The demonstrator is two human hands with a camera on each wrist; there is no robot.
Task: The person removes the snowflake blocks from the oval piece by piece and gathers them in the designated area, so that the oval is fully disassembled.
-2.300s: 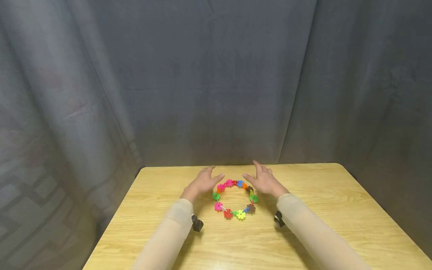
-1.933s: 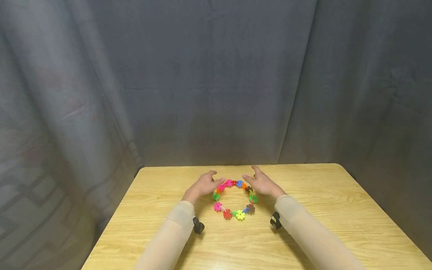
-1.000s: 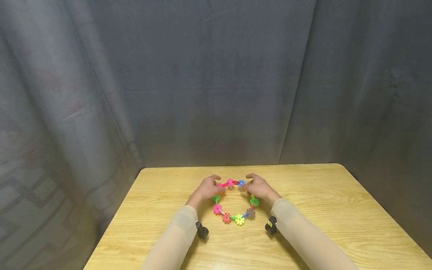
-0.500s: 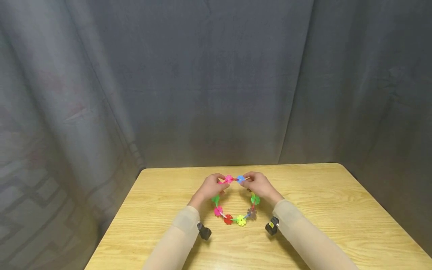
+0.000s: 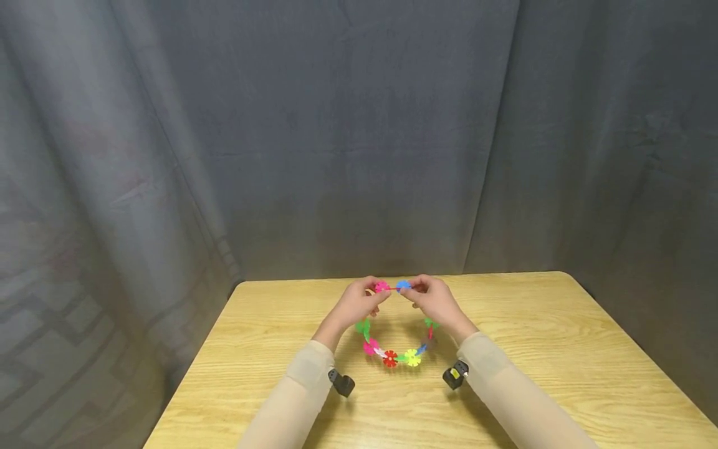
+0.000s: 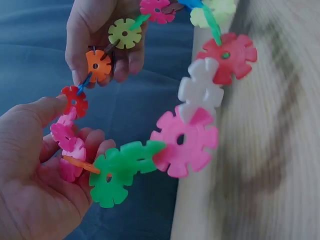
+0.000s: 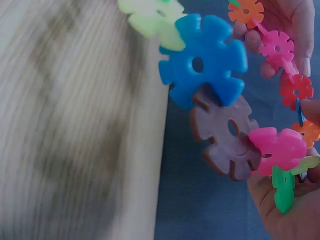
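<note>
Both grips pinch the flower ring (image 5: 394,340) (raised, hanging) above table (image 5: 561,349).

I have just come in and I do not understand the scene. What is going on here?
A person holds a ring of colourful plastic flower pieces over a wooden table. The left hand and the right hand each pinch its far side, so the ring hangs down towards the person.
</note>
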